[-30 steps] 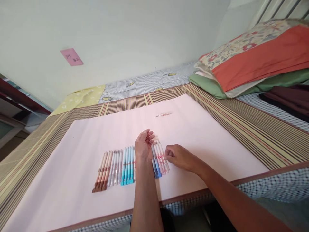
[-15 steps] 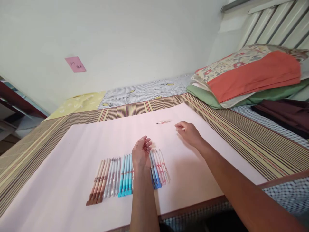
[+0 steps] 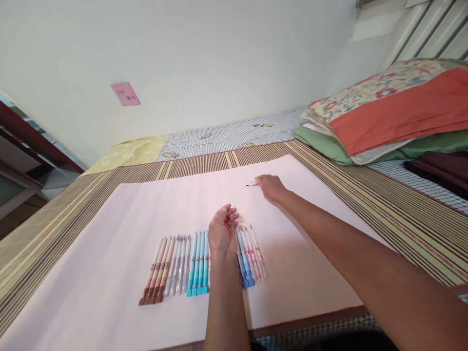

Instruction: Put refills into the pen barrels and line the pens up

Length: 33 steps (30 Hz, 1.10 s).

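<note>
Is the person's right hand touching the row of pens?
No, the right hand is at the lone pen farther out on the pale sheet, apart from the row of pens.

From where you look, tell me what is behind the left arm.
Light-blue pens show on one side of the left arm, dark-blue pens on the other, all on the pale sheet. Whatever lies between is covered.

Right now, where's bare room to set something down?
On the pale pink paper sheet: left of the brown-ended pens, beyond the pen row at left, and between the red-patterned pens and right forearm. Crowded: the row, partly behind the left forearm, and the slim pale pen at the right hand.
</note>
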### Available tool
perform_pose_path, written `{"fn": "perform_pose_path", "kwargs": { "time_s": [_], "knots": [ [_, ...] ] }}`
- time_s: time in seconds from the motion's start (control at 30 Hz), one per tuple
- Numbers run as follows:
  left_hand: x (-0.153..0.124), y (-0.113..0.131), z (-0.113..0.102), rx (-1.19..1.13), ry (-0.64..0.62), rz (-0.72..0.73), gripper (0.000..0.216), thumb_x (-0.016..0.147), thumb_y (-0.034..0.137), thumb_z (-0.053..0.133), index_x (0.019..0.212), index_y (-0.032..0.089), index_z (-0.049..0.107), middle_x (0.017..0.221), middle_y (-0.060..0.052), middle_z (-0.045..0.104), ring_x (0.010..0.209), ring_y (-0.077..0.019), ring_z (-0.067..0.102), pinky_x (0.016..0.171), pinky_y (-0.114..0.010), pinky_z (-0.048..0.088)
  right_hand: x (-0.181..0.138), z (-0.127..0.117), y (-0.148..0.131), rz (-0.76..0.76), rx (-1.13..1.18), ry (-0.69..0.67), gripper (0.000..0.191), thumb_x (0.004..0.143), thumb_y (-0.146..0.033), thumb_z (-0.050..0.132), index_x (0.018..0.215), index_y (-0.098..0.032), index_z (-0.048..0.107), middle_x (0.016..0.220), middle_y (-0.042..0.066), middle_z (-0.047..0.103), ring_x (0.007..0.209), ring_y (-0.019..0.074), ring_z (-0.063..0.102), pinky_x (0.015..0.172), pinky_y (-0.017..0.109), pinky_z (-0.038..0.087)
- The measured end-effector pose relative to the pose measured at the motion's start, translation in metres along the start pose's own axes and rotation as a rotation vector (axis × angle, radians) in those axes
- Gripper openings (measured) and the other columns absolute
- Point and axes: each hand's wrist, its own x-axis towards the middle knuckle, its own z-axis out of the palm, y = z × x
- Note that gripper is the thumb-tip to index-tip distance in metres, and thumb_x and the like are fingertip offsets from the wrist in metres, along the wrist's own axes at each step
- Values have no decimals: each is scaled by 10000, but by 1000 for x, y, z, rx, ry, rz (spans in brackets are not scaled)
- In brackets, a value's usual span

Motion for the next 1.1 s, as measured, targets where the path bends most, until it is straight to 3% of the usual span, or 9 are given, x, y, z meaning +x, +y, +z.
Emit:
{"fn": "perform_pose_path", "kwargs": {
  "time_s": [0.2, 0.43, 0.57, 0.77, 1.1],
  "knots": [
    [-1, 2, -1, -24, 8, 7, 158, 735, 210, 696, 857, 110, 708, 723, -43, 699, 576, -83, 621, 529, -178, 425, 3, 4, 0, 27, -23, -20, 207, 912, -151, 511, 1068, -128, 645, 1207, 195, 573, 1034, 285, 534, 765, 337, 362],
    [0, 1, 0, -33, 6, -15, 147, 751, 199, 675, 858, 104, 707, 717, -43, 696, 571, -85, 622, 521, -180, 425, -6, 4, 5, 0, 30, -16, 222, 882, -119, 521, 1078, -156, 617, 1128, 117, 626, 978, 226, 542, 770, 302, 375],
    [0, 1, -1, -31, 2, -13, 149, 730, 204, 699, 848, 112, 706, 720, -44, 697, 576, -86, 622, 523, -180, 420, -8, 4, 5, -8, 29, -28, 140, 890, -143, 530, 971, -166, 641, 1121, 116, 624, 983, 222, 535, 740, 286, 373],
    [1, 2, -3, -55, 5, -23, 136, 747, 191, 681, 855, 111, 706, 721, -43, 693, 576, -84, 621, 525, -176, 422, -14, 1, -2, -68, -22, -58, 182, 878, -57, 502, 921, -155, 650, 1015, 126, 667, 956, 231, 525, 718, 296, 340],
    [1, 1, -2, -73, 6, -44, 118, 763, 172, 653, 847, 106, 707, 704, -42, 688, 558, -85, 621, 515, -181, 414, -59, -14, -15, -142, -12, -196, 124, 828, -79, 548, 801, -167, 631, 886, 115, 685, 813, 219, 587, 639, 293, 293]
  ]
}}
